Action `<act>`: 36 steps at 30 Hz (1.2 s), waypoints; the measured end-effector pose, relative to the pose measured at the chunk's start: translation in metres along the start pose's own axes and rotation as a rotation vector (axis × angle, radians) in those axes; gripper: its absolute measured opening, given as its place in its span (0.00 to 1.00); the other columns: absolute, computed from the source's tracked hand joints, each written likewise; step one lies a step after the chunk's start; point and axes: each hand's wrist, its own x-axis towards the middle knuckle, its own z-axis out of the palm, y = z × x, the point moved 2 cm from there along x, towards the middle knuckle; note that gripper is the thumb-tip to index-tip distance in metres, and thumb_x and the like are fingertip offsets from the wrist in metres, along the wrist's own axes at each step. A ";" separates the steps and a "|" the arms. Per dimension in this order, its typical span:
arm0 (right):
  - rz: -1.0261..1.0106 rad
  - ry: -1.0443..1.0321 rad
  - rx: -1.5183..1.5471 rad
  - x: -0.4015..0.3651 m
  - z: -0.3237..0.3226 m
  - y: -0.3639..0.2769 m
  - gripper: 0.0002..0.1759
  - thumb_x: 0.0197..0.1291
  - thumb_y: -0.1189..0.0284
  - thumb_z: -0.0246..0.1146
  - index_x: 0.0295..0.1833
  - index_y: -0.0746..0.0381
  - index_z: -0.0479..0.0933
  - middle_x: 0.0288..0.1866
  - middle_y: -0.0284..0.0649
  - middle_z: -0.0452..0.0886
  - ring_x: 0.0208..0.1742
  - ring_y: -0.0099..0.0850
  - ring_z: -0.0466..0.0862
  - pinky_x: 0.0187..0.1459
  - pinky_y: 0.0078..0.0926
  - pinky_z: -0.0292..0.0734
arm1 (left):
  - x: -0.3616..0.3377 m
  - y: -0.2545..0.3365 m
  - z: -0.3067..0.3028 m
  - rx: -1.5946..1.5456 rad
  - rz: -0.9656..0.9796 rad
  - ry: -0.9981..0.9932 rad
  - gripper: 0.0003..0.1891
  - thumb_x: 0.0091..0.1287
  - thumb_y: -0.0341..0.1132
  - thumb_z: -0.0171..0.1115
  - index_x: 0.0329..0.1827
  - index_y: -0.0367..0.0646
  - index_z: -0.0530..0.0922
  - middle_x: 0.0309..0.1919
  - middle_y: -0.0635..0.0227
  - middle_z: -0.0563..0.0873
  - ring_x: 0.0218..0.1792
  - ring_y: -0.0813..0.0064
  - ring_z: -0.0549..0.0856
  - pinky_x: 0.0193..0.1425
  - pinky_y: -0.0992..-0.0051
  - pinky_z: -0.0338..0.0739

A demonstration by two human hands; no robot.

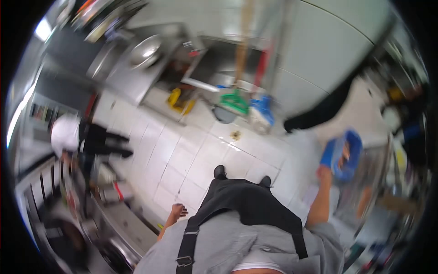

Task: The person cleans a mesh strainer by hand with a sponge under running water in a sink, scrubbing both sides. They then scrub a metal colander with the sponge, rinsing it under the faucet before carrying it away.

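My right hand [325,171] grips the near rim of a blue plastic tub [355,160], held out to my right. Inside the tub is something orange-brown, too blurred to name. My left hand [179,210] hangs at my left side over the tiled floor, its fingers loosely bent and apart, holding nothing I can see. Closest to it is the edge of a steel counter [130,228].
Ahead, a green broom [235,101] and a blue-and-white cleaning tool [261,112] stand near a steel sink [216,59]. A yellow object [179,101] lies beneath the counter. Another person [68,134] works at left. A dark-clothed leg [319,112] shows ahead right.
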 end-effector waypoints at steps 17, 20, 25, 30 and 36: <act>0.388 -0.565 -0.921 -0.094 0.517 0.137 0.08 0.65 0.72 0.62 0.46 0.63 0.77 0.33 0.42 0.83 0.27 0.35 0.85 0.26 0.32 0.82 | 0.049 -0.067 -0.174 -0.780 0.075 0.339 0.23 0.64 0.30 0.60 0.62 0.35 0.72 0.37 0.56 0.87 0.27 0.66 0.89 0.22 0.73 0.79; 0.364 -0.626 -0.822 -0.095 0.599 0.126 0.07 0.65 0.73 0.63 0.45 0.64 0.77 0.33 0.42 0.82 0.27 0.35 0.84 0.27 0.32 0.82 | 0.040 0.013 -0.246 -0.851 0.217 0.376 0.24 0.64 0.31 0.60 0.64 0.36 0.71 0.40 0.57 0.87 0.31 0.69 0.88 0.30 0.76 0.80; -0.011 -0.828 -0.628 -0.064 0.788 0.081 0.11 0.68 0.67 0.64 0.46 0.64 0.78 0.33 0.37 0.82 0.26 0.29 0.81 0.27 0.26 0.78 | 0.023 0.136 -0.355 -0.764 0.474 0.355 0.24 0.70 0.33 0.58 0.68 0.37 0.70 0.43 0.60 0.87 0.40 0.72 0.88 0.45 0.75 0.81; -0.107 -0.817 -0.268 -0.105 1.025 -0.011 0.20 0.69 0.60 0.64 0.57 0.64 0.76 0.41 0.38 0.83 0.35 0.28 0.84 0.35 0.23 0.81 | 0.049 0.148 -0.452 -0.439 0.549 0.377 0.25 0.70 0.37 0.60 0.67 0.34 0.71 0.44 0.60 0.87 0.39 0.73 0.88 0.43 0.75 0.79; 0.163 -0.466 0.037 -0.110 1.253 -0.038 0.31 0.69 0.61 0.63 0.66 0.73 0.63 0.54 0.56 0.77 0.48 0.47 0.83 0.45 0.39 0.86 | 0.027 0.100 -0.549 -0.861 0.241 0.412 0.24 0.71 0.35 0.59 0.68 0.38 0.69 0.45 0.54 0.86 0.40 0.66 0.88 0.46 0.69 0.82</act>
